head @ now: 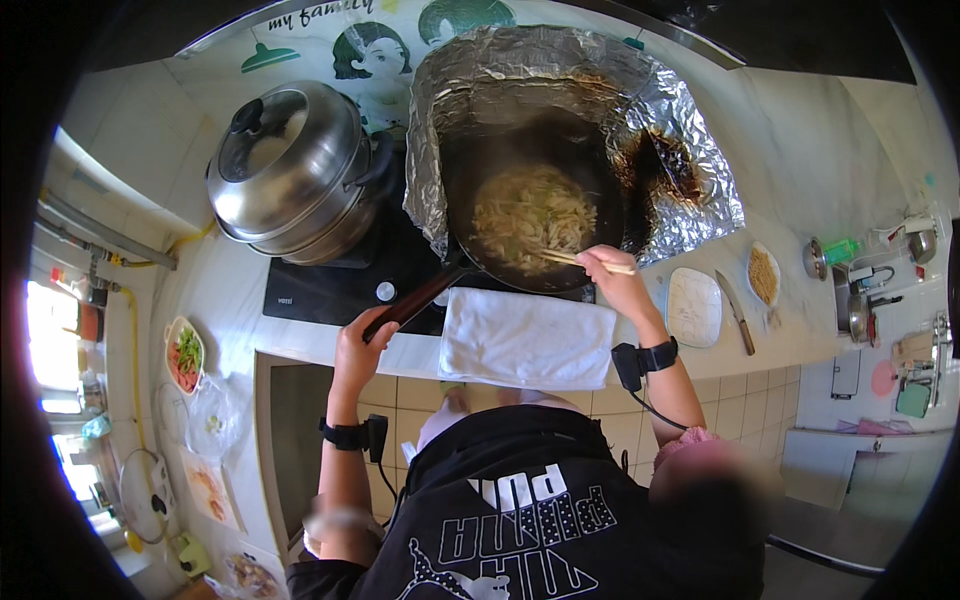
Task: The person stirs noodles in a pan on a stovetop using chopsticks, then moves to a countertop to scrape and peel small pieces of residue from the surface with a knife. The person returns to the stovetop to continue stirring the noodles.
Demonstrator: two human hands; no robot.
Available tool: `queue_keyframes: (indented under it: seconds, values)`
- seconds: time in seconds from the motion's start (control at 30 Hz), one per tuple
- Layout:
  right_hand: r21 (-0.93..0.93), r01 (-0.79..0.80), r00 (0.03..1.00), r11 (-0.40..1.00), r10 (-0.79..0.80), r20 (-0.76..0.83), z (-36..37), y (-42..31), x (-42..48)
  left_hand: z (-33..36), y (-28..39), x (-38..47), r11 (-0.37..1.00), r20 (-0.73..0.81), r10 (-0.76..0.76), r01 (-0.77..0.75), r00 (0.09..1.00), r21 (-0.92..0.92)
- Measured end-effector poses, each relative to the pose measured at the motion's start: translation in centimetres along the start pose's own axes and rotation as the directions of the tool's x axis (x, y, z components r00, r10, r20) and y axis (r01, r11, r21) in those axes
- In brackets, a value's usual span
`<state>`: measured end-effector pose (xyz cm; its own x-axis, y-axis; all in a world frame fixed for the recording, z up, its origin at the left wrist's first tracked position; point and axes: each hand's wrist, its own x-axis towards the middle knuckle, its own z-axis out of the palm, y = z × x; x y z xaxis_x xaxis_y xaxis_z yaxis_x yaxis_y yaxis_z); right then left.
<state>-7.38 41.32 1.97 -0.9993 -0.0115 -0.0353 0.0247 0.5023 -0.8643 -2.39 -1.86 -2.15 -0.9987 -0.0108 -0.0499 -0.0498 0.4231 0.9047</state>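
Observation:
My left hand (360, 346) is wrapped around the dark brown handle (420, 297) of a black wok (540, 282) on the stove. My right hand (616, 282) grips a pair of light-coloured chopsticks (561, 257), whose tips reach into the food. A mass of pale, shredded food with some green bits (536, 214) fills the wok's middle; its exact kind I cannot tell. Crumpled aluminium foil (517, 60) stands as a splash guard behind and beside the wok, burnt brown on the right. A folded white towel (529, 337) hangs over the counter's front edge below the wok.
A lidded steel steamer pot (300, 187) occupies the left of the black cooktop (315, 296). Rightward lie a white plate (694, 307), a knife (735, 313) and a dish of tan strips (763, 276). On the left counter sit a dish of red and green pieces (185, 354) and a plastic bag (214, 420).

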Motion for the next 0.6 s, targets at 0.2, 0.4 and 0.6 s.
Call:
queue_keyframes:
  seconds: [0.2,0.4,0.6]
  values:
    - [0.069,-0.018,0.992,0.997,0.026,-0.120,-1.7,1.2,-0.6,-0.1,-0.2,0.0,1.000,0.014,-0.012,0.012,1.000,0.027]
    - [-0.005,-0.063,0.948,0.998,0.059,-0.313,-1.2,1.7,-0.8,-0.1,-0.2,-0.1,1.000,0.007,-0.005,0.005,1.000,0.018]
    - [-0.166,0.163,0.925,0.973,-0.209,-0.318,-0.4,0.3,-2.6,0.0,-0.3,0.1,1.000,0.017,-0.008,0.008,1.000,0.009]
